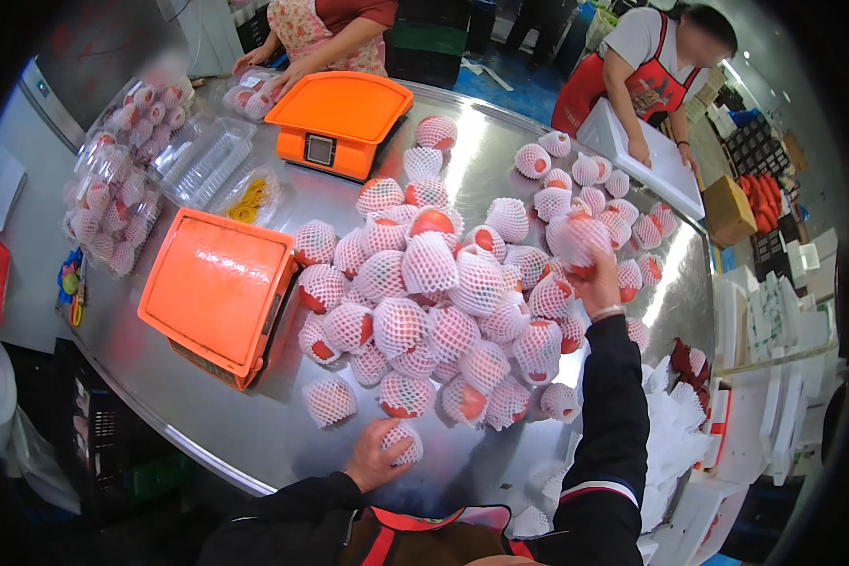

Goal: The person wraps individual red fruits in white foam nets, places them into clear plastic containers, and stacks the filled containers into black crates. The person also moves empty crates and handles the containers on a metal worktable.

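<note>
Before me a large heap of round red fruit (428, 329), each in a white foam net sleeve, covers the middle of a metal table (255, 431). My left hand (376, 458) grips one sleeved fruit (405, 444) low over the table's near side, just in front of the heap. Stretched out to the far right, my right hand (600, 286) holds another sleeved fruit (581, 239) above the heap's right edge. Beyond that hand lie several more sleeved fruits (592, 200). Parts of both held fruits are hidden by my fingers.
Two orange scales (219, 290) (343, 106) stand left and behind. Transparent plastic trays (205, 159), yellow rubber bands (249, 201) and packed fruit (110, 205) are left. One person handles a pack (251, 95); another holds a white foam box (637, 152). Loose foam sleeves (672, 431) lie right.
</note>
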